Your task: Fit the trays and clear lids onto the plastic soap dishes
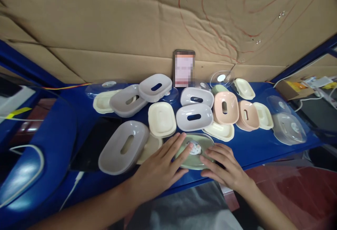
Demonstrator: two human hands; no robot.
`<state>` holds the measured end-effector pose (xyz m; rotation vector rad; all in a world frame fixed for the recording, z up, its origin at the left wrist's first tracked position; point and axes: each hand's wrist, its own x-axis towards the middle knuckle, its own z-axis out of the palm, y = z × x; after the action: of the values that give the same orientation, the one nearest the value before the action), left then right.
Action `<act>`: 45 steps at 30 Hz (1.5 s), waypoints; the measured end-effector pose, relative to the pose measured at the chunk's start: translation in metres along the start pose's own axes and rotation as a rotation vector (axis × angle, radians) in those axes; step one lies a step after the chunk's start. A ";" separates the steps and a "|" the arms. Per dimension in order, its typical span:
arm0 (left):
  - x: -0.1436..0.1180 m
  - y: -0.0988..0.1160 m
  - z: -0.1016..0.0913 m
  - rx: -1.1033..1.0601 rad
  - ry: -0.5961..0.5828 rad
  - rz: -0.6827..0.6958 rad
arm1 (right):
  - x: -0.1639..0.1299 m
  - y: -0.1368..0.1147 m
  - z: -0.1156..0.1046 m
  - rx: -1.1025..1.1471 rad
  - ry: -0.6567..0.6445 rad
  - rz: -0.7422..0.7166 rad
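A pale green oval soap dish (196, 152) with a clear lid and a round sticker lies at the near edge of the blue shelf (252, 149). My left hand (160, 168) lies flat on its left side, fingers spread over the lid. My right hand (223, 166) rests on its right side, fingertips on the lid's rim. Both hands press on it from above; neither wraps around it.
Several oval trays lie behind: a grey slotted one (123, 147) at left, cream dishes (162, 119), white slotted ones (195, 117), pink ones (225, 107), clear lids (289, 128) at right. A phone (183, 67) leans on the cardboard wall. A dark mat (94, 142) lies at left.
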<state>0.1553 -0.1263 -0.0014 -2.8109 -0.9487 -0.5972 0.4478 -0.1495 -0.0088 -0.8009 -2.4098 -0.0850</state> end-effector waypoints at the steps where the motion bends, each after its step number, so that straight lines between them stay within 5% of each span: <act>1: 0.001 -0.001 0.001 -0.021 -0.005 0.003 | -0.001 -0.002 0.000 -0.026 0.010 -0.002; 13: -0.006 -0.005 0.014 -0.163 -0.057 -0.073 | -0.003 -0.012 0.002 0.021 -0.003 0.125; 29: 0.000 -0.008 0.007 -0.200 0.022 -0.004 | -0.017 -0.006 0.004 0.114 0.100 0.273; 38: -0.001 -0.009 0.006 -0.198 0.037 -0.024 | -0.006 -0.008 0.004 0.092 -0.102 0.314; 45: -0.001 -0.008 0.007 -0.192 0.011 -0.017 | -0.013 -0.012 0.011 -0.011 -0.016 0.347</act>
<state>0.1522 -0.1184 -0.0082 -2.9652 -0.9619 -0.7429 0.4440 -0.1636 -0.0238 -1.2149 -2.2496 0.0458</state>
